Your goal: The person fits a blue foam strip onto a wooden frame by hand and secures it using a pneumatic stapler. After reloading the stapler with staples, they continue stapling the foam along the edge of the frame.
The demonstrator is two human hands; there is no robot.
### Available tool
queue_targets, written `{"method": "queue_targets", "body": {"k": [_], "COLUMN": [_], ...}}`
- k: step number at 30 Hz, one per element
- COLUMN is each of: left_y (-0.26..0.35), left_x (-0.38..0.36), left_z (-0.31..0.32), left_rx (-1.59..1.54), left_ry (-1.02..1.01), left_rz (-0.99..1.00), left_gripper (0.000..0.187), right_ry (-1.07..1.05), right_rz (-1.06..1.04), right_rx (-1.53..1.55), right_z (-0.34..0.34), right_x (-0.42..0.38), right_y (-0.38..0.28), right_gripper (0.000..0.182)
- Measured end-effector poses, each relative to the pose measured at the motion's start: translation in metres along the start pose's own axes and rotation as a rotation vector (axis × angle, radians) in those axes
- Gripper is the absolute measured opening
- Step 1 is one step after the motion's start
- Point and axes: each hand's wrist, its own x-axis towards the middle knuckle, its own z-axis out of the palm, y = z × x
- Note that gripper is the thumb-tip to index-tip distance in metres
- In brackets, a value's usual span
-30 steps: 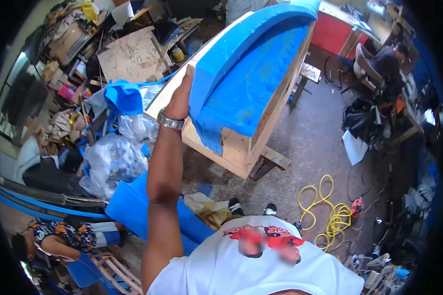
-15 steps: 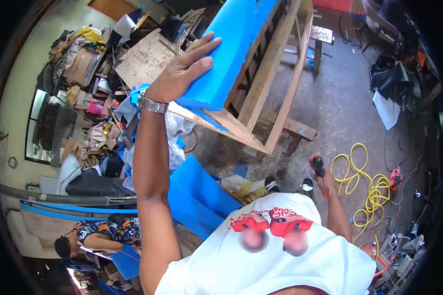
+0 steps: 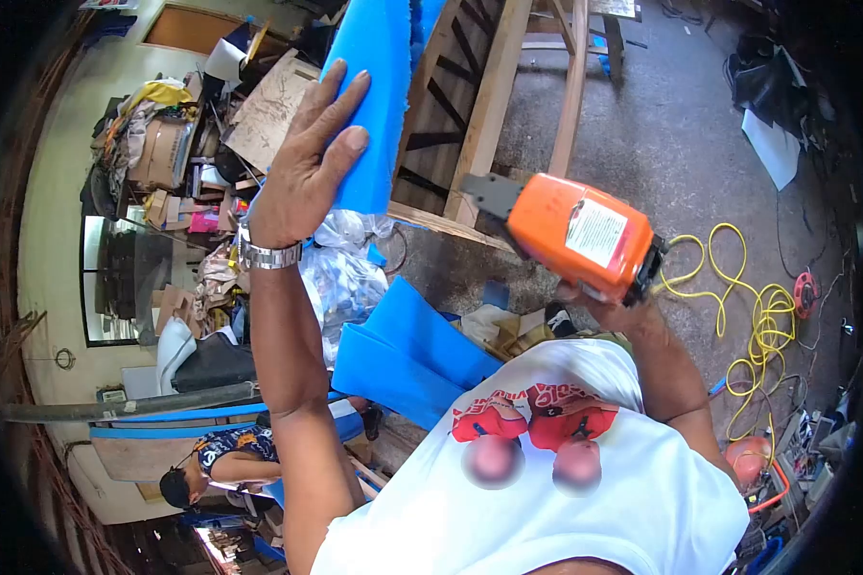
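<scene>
Blue foam (image 3: 369, 115) covers the top and side of a wooden frame (image 3: 494, 115) with dark straps across it. My left hand (image 3: 307, 168), with a metal watch at the wrist, lies on the foam with its fingers spread. An orange and black power tool, which looks like a staple gun (image 3: 580, 235), is in my right hand (image 3: 612, 309), its dark nose pointing left toward the frame. The tool hides most of my right fingers. Below the frame, more blue foam (image 3: 403, 355) lies folded beside clear plastic (image 3: 345, 278).
A yellow hose (image 3: 772, 311) coils on the floor at the right, near a red reel (image 3: 805, 294). Scrap and boxes (image 3: 163, 149) are piled at the left. Another person (image 3: 225, 460) bends over at the lower left. A wooden stand (image 3: 614, 43) is behind the frame.
My right hand has raised the orange tool from low beside my body to near the frame's end. My left hand is still on the foam, and the view has shifted.
</scene>
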Motion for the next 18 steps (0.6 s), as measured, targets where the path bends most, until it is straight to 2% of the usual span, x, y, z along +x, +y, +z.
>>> {"method": "queue_targets", "body": {"k": [3,6,8,10,18], "left_y": [0.009,0.013,0.013,0.015,0.011], "left_x": [0.003,0.002,0.003,0.004,0.002], "left_z": [0.002,0.003,0.007,0.011,0.013], "left_rx": [0.113,0.252,0.367,0.421,0.48], "left_ry": [-0.001,0.011,0.032,0.052,0.076], "left_rz": [-0.016,-0.009,0.031,0.04,0.044], "left_gripper": [0.061,0.063,0.064,0.065,0.067], "right_ry": [-0.05,-0.126,-0.157,-0.175,-0.172], "right_rz": [-0.07,0.205,0.273,0.22,0.131], "right_rx": [0.12,0.508,0.677,0.758,0.683], "right_z": [0.001,0.018,0.023,0.027,0.019], "right_x": [0.015,0.017,0.025,0.04,0.072], "right_y": [-0.008,-0.001,0.0,0.0,-0.019], "right_gripper": [0.044,0.048,0.049,0.049,0.047]}}
